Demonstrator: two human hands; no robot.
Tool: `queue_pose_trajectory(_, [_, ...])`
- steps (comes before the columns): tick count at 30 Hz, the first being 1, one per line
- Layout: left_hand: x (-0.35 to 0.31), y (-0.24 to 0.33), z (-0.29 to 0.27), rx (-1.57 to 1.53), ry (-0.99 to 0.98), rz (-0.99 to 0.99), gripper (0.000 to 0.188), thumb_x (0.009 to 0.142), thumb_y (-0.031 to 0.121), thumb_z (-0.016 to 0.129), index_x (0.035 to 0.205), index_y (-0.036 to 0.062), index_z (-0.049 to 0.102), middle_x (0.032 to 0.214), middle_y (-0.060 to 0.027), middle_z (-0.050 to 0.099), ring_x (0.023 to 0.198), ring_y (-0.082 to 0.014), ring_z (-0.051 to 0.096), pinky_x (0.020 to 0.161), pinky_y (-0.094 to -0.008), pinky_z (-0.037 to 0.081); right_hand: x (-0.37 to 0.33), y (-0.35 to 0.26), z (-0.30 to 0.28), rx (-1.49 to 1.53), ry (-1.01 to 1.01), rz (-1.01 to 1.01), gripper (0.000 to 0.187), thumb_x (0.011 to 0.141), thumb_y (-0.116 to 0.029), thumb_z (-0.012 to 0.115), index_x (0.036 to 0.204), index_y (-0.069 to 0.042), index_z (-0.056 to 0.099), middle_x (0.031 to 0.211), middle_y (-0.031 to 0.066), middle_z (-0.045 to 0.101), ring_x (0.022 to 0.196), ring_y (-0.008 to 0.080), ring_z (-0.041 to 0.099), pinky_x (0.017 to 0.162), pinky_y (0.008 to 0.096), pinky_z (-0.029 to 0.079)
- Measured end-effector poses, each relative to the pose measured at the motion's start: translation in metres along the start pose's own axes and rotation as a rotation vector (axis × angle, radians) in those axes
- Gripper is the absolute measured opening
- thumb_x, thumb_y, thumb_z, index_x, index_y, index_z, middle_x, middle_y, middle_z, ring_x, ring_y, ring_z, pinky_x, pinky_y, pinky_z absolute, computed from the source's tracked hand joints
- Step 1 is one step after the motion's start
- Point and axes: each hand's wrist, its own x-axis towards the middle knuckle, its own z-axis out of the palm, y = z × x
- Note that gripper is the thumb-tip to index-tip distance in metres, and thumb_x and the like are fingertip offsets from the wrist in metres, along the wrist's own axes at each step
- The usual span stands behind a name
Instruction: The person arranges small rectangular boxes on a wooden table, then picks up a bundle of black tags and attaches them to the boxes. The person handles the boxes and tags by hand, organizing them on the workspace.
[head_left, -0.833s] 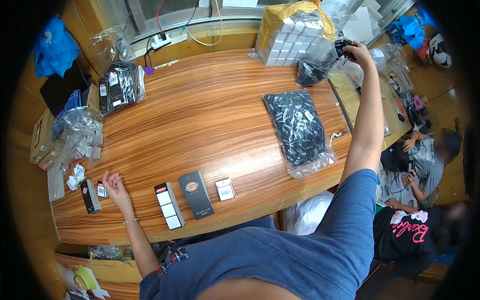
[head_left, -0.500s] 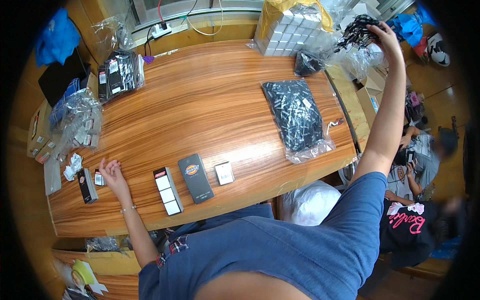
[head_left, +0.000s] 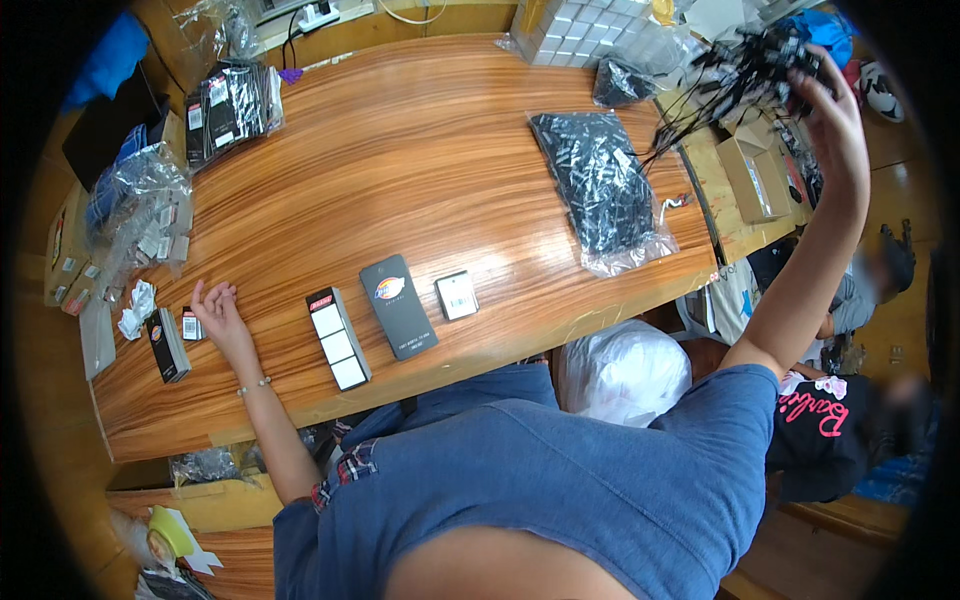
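My right hand (head_left: pixel 838 125) is raised at the far right, closed around a bundle of thin black cords (head_left: pixel 757 72) with strands hanging down to the left. Below them on the table (head_left: pixel 420 180) lies a clear bag full of small black pieces (head_left: pixel 600 185). My left hand (head_left: pixel 222 316) lies at the table's left, fingers loosely bent and apart, holding nothing. Beside it are a stack of small barcode tags (head_left: pixel 192 325) and a black tag stack (head_left: pixel 172 352). Nearer the middle stand a stack with white panels (head_left: pixel 338 342), a tall dark grey tag stack (head_left: pixel 400 308) and a small white barcode stack (head_left: pixel 458 296).
Bagged black tags (head_left: pixel 232 115) and a plastic bag of small boxes (head_left: pixel 160 215) sit at the left. White boxes (head_left: pixel 580 35) and a dark plastic bag (head_left: pixel 622 82) are at the back. A cardboard box (head_left: pixel 752 180) stands right; people (head_left: pixel 825 430) are beyond.
My right hand has moved farther right and a little lower with the cords, which now spread and trail over the bag. My left hand stays by the small tags. The whole view has shifted slightly.
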Motion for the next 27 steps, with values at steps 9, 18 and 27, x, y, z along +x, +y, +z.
queue_pose_trajectory(9, [-0.001, 0.001, 0.000, 0.035, -0.015, -0.024, 0.038, 0.091, 0.006, 0.046, 0.126, 0.0031, 0.032, 0.102, -0.0147, 0.055, 0.093, -0.0189, 0.055, 0.085, -0.0281, 0.044, -0.105, 0.049, 0.117, -0.090, -0.395, 0.194, 0.022, 0.069, 0.001, 0.064, 0.089, 0.001, 0.054, 0.075, -0.0021, 0.050, 0.069, 0.0052, 0.050, 0.059, 0.0198, 0.043])
queue_pose_trajectory(18, [0.002, -0.006, -0.002, 0.083, -0.050, 0.013, 0.031, 0.090, 0.005, 0.049, 0.119, -0.0004, 0.042, 0.102, -0.0125, 0.056, 0.093, -0.0162, 0.054, 0.086, -0.0265, 0.043, -0.144, 0.096, 0.173, -0.045, -0.717, 0.436, 0.024, 0.073, 0.007, 0.052, 0.094, 0.000, 0.060, 0.088, 0.0033, 0.058, 0.081, 0.0120, 0.056, 0.065, 0.0240, 0.048])
queue_pose_trajectory(27, [0.003, -0.006, 0.001, 0.192, -0.075, 0.033, 0.025, 0.089, 0.004, 0.050, 0.112, -0.0030, 0.049, 0.103, -0.0114, 0.057, 0.094, -0.0154, 0.055, 0.086, -0.0255, 0.043, -0.156, 0.117, 0.192, -0.145, -0.615, 0.130, 0.020, 0.071, 0.004, 0.057, 0.090, 0.000, 0.060, 0.086, 0.0092, 0.061, 0.082, 0.0208, 0.059, 0.070, 0.0297, 0.046])
